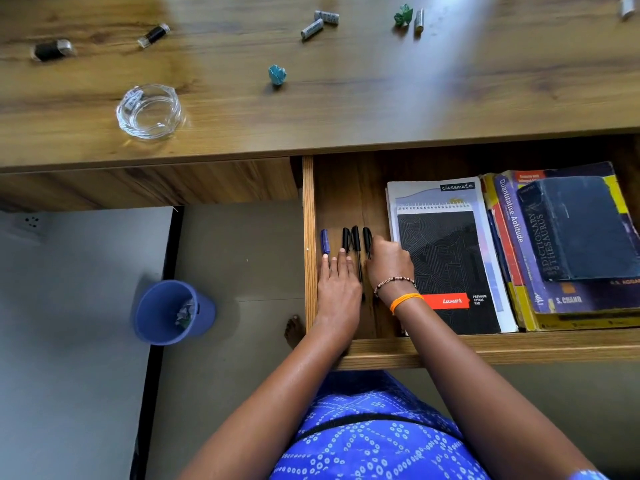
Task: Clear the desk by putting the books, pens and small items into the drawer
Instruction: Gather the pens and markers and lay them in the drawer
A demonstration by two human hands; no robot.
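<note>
Four pens already lie in the open drawer point(310, 216): a blue pen point(325, 241) just beyond the left hand point(337, 285), whose fingers lie straight and flat, and three black pens point(356, 240) between the two hands. The right hand point(388, 263) curls its fingers at the rightmost black pen; whether it grips it cannot be told. Right of those fingers the books point(554, 244) are stowed. Left on the desk point(346, 109), well beyond the fingertips: batteries point(320, 24), paper balls point(277, 75), a glass dish point(149, 110).
</note>
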